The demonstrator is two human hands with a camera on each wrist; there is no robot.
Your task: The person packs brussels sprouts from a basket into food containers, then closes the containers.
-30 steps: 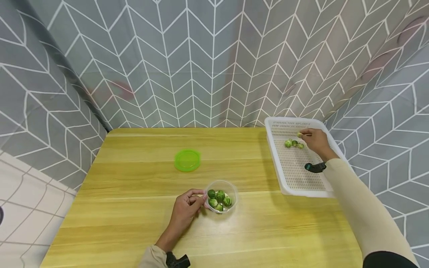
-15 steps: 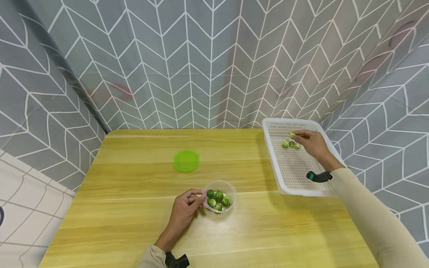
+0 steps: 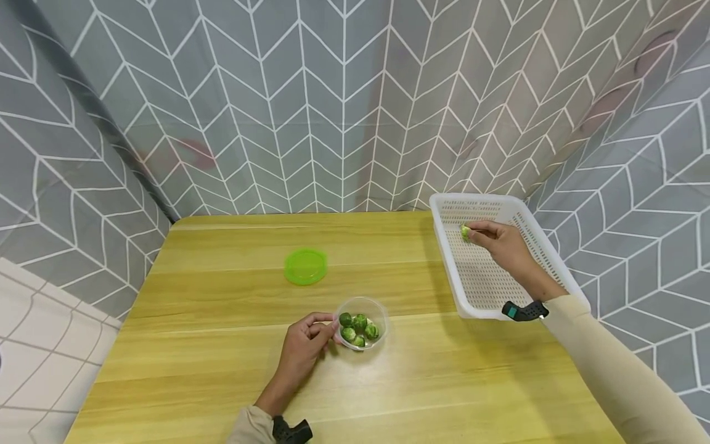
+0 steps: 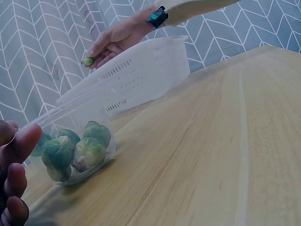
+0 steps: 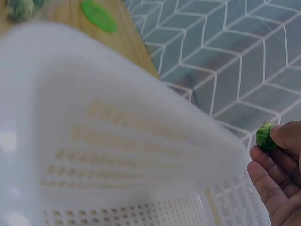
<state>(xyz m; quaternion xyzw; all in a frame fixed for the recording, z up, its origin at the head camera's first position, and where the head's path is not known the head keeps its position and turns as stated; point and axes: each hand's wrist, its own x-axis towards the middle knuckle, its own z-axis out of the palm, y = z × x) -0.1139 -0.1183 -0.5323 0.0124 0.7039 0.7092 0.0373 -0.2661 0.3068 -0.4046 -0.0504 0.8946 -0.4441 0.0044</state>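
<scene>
In the head view my left hand (image 3: 302,346) holds the rim of a round clear plastic container (image 3: 360,304) with thumb and fingers. Several green Brussels sprouts (image 4: 89,153) sit inside it, seen through its wall in the left wrist view. At the far right, my right hand (image 3: 503,245) pinches one Brussels sprout (image 5: 265,136) between thumb and fingertips. It is over the white perforated plastic basket (image 3: 482,287). The hand and held sprout cover the spot where other sprouts lay in the basket.
A bright green round lid (image 3: 306,267) lies on the wooden table (image 3: 222,296), beyond the container. Grey curtains (image 3: 310,111) with white chevron lines hang behind the table and at both sides. White tiles (image 3: 44,351) show at the lower left.
My right hand has moved left across the basket with the pinched sprout, now in front of the sprouts lying there. The left hand stays at the container.
</scene>
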